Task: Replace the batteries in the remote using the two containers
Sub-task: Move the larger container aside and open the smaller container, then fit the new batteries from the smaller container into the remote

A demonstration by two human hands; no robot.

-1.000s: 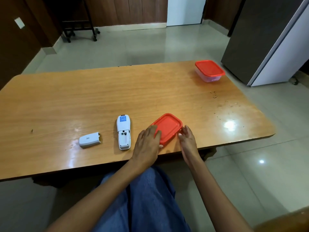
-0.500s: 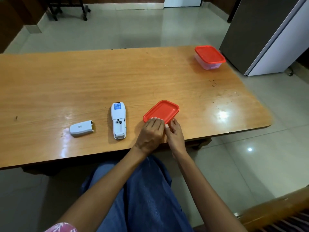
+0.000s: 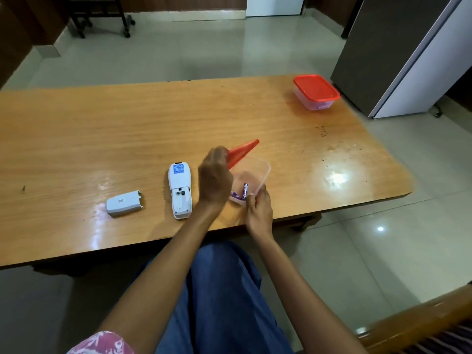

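Note:
A white remote (image 3: 179, 189) lies face down on the wooden table (image 3: 107, 129) with its battery bay open and bare. Its grey cover (image 3: 124, 206) rests to the left. My left hand (image 3: 215, 178) grips the red lid (image 3: 241, 154), tilted up off the near clear container (image 3: 256, 175). Purple batteries (image 3: 242, 192) lie inside that container. My right hand (image 3: 258, 208) pinches its near corner. A second container (image 3: 315, 92), closed with a red lid, stands at the table's far right corner.
A grey cabinet or fridge (image 3: 398, 52) stands just beyond the table's right end. Dark specks (image 3: 322, 131) dot the table's right side. A black wheeled stand (image 3: 102, 16) is on the tiled floor behind. My blue-clad knees (image 3: 217, 290) sit under the near edge.
The red lid was flat on the near container with both hands at its front edge. Now my left hand has lifted it up and away, exposing the batteries, while my right hand holds the container.

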